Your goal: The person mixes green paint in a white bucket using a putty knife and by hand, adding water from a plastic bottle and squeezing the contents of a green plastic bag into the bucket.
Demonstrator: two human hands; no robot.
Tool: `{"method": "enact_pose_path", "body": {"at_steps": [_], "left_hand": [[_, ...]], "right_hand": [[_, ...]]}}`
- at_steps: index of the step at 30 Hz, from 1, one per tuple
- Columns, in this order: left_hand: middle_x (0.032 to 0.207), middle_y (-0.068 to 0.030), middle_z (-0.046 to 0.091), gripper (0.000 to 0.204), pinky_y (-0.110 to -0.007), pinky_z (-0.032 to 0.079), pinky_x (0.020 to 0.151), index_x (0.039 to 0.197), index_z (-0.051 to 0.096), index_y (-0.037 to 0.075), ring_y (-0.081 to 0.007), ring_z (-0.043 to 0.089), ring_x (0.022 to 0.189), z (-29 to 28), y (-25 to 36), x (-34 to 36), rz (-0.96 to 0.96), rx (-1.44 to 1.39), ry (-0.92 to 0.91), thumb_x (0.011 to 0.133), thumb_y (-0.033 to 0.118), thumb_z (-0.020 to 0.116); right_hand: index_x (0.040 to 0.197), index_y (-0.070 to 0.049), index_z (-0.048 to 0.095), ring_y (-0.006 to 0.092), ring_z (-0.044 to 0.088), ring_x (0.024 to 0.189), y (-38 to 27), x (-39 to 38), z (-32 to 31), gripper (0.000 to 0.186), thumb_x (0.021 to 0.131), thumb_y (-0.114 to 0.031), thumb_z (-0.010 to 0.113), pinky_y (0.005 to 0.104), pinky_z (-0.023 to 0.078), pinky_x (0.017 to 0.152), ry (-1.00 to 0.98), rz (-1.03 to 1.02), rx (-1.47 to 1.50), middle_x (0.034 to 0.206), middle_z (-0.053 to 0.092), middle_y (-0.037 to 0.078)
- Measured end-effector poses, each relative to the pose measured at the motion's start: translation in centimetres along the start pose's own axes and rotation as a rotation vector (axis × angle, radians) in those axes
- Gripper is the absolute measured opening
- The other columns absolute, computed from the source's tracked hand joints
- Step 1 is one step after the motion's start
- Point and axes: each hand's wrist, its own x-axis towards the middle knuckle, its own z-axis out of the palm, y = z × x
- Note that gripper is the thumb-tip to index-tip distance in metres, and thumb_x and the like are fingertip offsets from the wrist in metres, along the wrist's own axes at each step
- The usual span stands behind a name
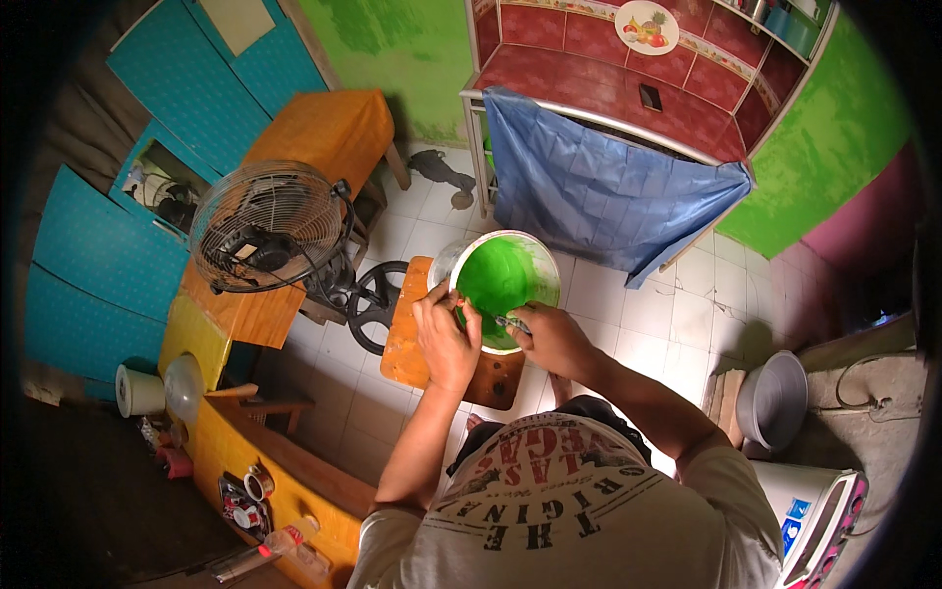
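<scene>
A white bucket (543, 257) with bright green paint (496, 270) inside stands on a wooden stool (404, 348) in front of me. My left hand (448, 336) is at the bucket's near left rim, its fingers and thumb pinched together. What it holds, if anything, is too small to name. My right hand (555, 339) is closed over the near right part of the bucket. Between its fingers shows a small, thin, greyish thing (504, 321) whose tip points toward my left hand; its kind is unclear. Green smears line the bucket's inner wall.
A black fan (270, 231) stands left of the stool, by a wooden table (329, 123). Beyond the bucket, a blue sheet (599, 182) hangs from a red-tiled counter (589, 83) with a dark phone-like object (650, 96). A grey basin (773, 401) sits at right.
</scene>
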Motion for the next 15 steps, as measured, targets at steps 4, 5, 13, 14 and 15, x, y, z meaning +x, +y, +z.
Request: {"method": "enact_pose_path", "body": {"at_steps": [4,5,13,14,15], "left_hand": [[0.122,-0.0218,0.063,0.019,-0.048,0.05,0.089,0.098,0.054,-0.004,-0.0415,0.059,0.105,-0.2,0.2,0.2,-0.017,-0.003,-0.007,0.091,0.006,0.068],[0.122,-0.0219,0.063,0.019,-0.048,0.051,0.089,0.097,0.054,-0.005,-0.0416,0.059,0.105,-0.3,0.3,0.2,-0.02,-0.005,-0.008,0.09,0.006,0.069],[0.121,-0.0224,0.064,0.02,-0.047,0.051,0.088,0.1,0.057,-0.006,-0.0414,0.059,0.104,-0.3,0.5,0.1,-0.038,-0.031,0.002,0.09,0.006,0.07],[0.12,-0.0223,0.064,0.021,-0.047,0.052,0.088,0.101,0.058,-0.006,-0.0411,0.059,0.104,-0.3,0.6,0.1,-0.04,-0.014,-0.003,0.089,0.006,0.07],[0.12,-0.0224,0.063,0.021,-0.047,0.051,0.089,0.101,0.056,-0.006,-0.0412,0.059,0.104,-0.4,0.7,0.1,-0.045,-0.022,-0.006,0.089,0.005,0.07]], "right_hand": [[0.112,0.003,0.068,0.0444,0.069,0.091,0.0,0.6,-0.2,0.027,0.095,-0.019,0.067,0.0504,0.055,0.083,0.03,-0.031,0.142,0.102,0.07,0.026],[0.113,0.003,0.068,0.0444,0.069,0.092,0.0,0.8,-0.5,0.028,0.095,-0.019,0.067,0.0505,0.055,0.084,0.03,-0.042,0.191,0.103,0.07,0.026],[0.106,0.001,0.067,0.0396,0.069,0.088,0.8,1.8,-2.7,0.022,0.094,-0.017,0.068,0.0482,0.056,0.078,0.185,-0.042,-0.186,0.098,0.067,0.021],[0.104,0.001,0.066,0.039,0.068,0.087,1.0,2.0,-2.9,0.021,0.093,-0.017,0.068,0.048,0.057,0.077,0.19,-0.055,-0.23,0.097,0.067,0.02],[0.103,0.001,0.066,0.0389,0.068,0.087,1.1,2.1,-2.8,0.02,0.093,-0.017,0.067,0.048,0.057,0.077,0.186,-0.051,-0.263,0.097,0.066,0.02]]}}
